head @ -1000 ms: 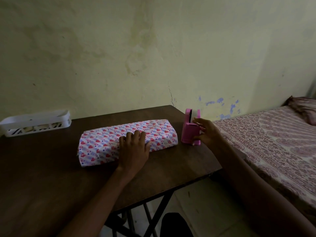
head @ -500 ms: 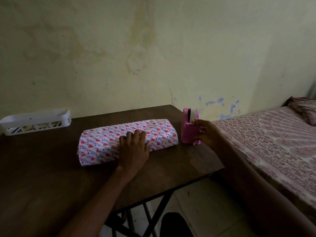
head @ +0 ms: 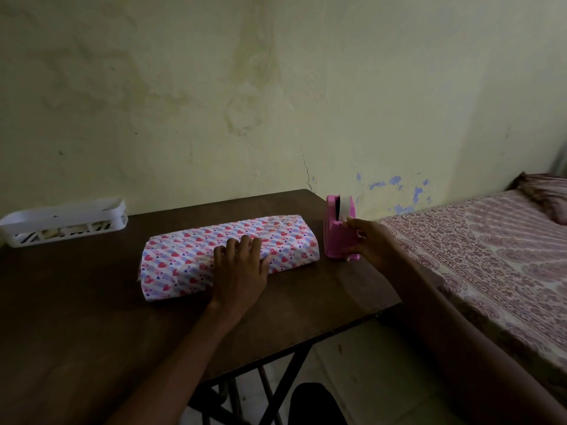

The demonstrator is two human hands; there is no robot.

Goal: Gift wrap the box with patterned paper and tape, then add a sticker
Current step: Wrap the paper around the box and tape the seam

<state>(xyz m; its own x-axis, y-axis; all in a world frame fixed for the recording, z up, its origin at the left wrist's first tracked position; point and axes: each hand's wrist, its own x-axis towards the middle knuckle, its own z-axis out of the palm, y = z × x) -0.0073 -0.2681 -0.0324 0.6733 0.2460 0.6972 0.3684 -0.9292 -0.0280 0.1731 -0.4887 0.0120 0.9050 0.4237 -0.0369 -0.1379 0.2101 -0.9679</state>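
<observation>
Two hands are at work near the middle of the frame. The left hand (head: 239, 268) lies palm down on the wrapped box (head: 184, 256), fingers straight and close together, pressing the heart-patterned paper (head: 276, 231) flat on the box's near side; its forearm runs in from the bottom centre. The right hand (head: 372, 240) reaches in from the lower right and grips the pink tape dispenser (head: 336, 237), fingers curled on its top edge and thumb low on its near side. A white tape roll (head: 345, 207) shows in the dispenser's slot.

The box lies lengthwise at the centre of the dark wooden table (head: 92, 302), and the dispenser stands upright just beside its right end. A white slotted basket (head: 64, 222) sits at the table's far left edge, well apart from the box. A bed with a patterned cover (head: 491, 256) fills the right of the frame.
</observation>
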